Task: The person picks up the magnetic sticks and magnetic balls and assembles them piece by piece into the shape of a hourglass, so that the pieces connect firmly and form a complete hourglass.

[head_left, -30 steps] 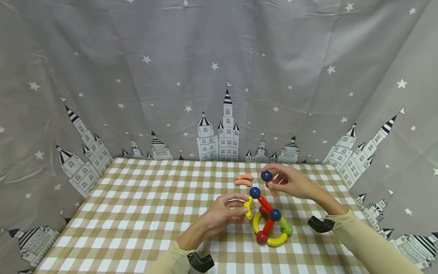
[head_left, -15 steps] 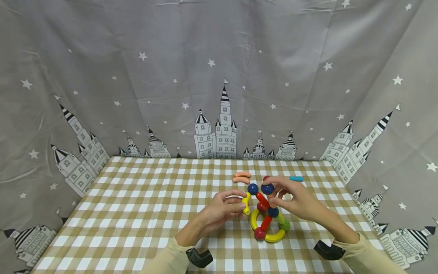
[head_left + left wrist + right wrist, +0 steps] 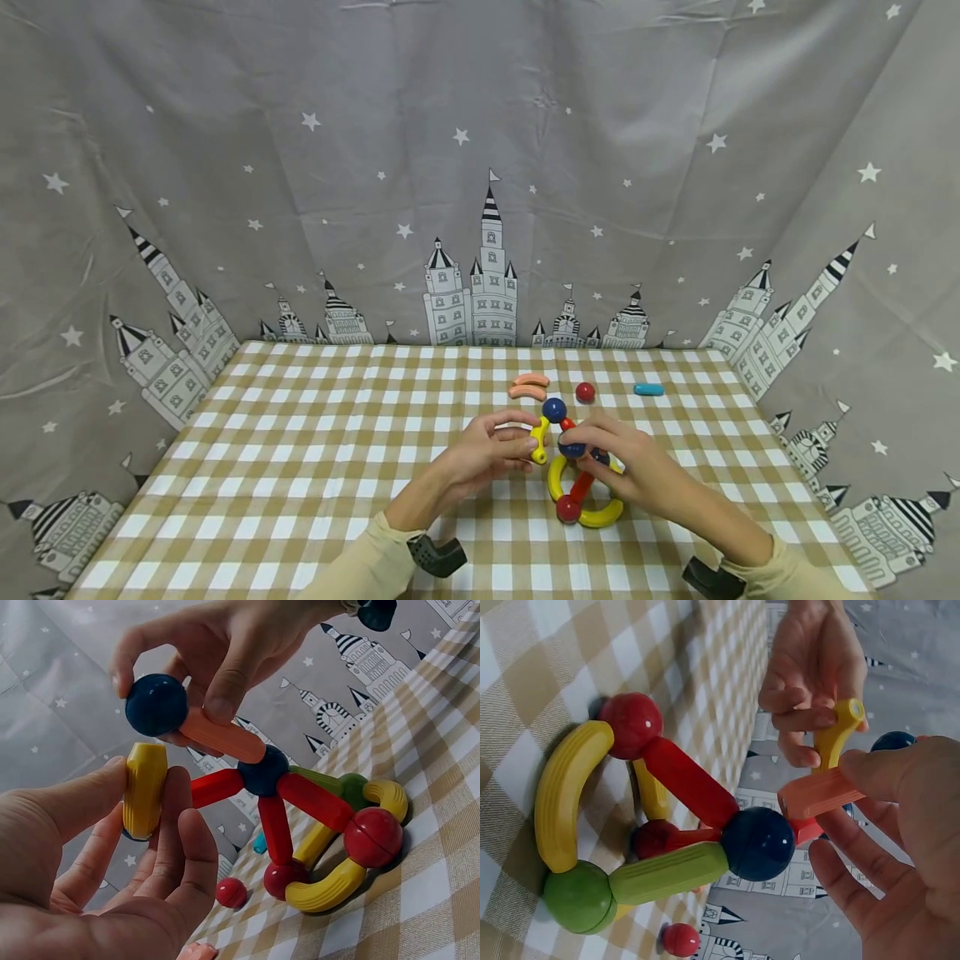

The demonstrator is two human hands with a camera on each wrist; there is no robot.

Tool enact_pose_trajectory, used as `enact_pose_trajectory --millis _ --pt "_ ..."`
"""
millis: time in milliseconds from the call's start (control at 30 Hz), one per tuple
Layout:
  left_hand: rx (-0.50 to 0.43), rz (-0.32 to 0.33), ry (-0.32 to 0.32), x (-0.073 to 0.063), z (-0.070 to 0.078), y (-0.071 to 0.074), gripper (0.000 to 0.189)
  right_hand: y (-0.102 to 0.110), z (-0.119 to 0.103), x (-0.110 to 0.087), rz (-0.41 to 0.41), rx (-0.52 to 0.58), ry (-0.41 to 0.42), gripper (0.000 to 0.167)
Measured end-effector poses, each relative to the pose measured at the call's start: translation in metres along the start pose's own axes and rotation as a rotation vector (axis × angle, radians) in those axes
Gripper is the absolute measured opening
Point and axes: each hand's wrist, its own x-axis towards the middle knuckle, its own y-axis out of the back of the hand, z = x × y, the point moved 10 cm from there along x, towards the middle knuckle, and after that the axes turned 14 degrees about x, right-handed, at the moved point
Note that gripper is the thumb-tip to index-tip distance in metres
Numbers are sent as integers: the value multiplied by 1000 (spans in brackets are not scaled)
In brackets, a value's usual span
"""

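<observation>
My left hand [image 3: 491, 450] pinches a yellow curved rod [image 3: 145, 787] between thumb and fingers. A blue ball [image 3: 554, 410] sits at the rod's upper end, where a red rod links it to the construction. My right hand [image 3: 633, 458] grips an orange rod [image 3: 817, 793] with another blue ball [image 3: 156, 705] on one end. Its free end is right at the construction's top blue ball [image 3: 757, 844]. Red rods [image 3: 690, 784] and a green rod [image 3: 667, 874] run down from that ball to red balls [image 3: 373, 837] and a green ball [image 3: 580, 896], joined by yellow curved rods [image 3: 574, 795].
Two orange curved rods [image 3: 528, 392] lie side by side behind the construction. A loose red ball [image 3: 585, 392] and a blue rod [image 3: 648, 389] lie to their right. Checked cloth [image 3: 300, 467] covers the table, and a grey castle-print curtain [image 3: 360, 167] hangs behind it.
My right hand has come down and left with the orange rod and blue ball, reaching the construction's top ball. The loose red ball and blue rod have come into view. My left hand keeps its hold.
</observation>
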Motion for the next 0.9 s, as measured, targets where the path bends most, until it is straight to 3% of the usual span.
enact_pose_trajectory --millis 200,333,433,667,700,900 --pt "7 -12 -8 0 2 0 32 -3 -13 1 -37 -107 102 25" --pt "13 -15 -7 0 3 -1 32 -5 -13 0 -45 -151 112 29" --pt "16 -15 -3 0 4 -1 32 -5 -12 -2 -35 -159 109 50" --pt "18 -7 1 0 5 -2 31 -6 -10 -2 -22 -187 83 54" --pt "19 -5 3 0 5 -1 32 -6 -10 -2 -20 -192 79 61" --pt "21 6 11 0 6 -2 33 -8 -7 -2 -10 -217 37 59"
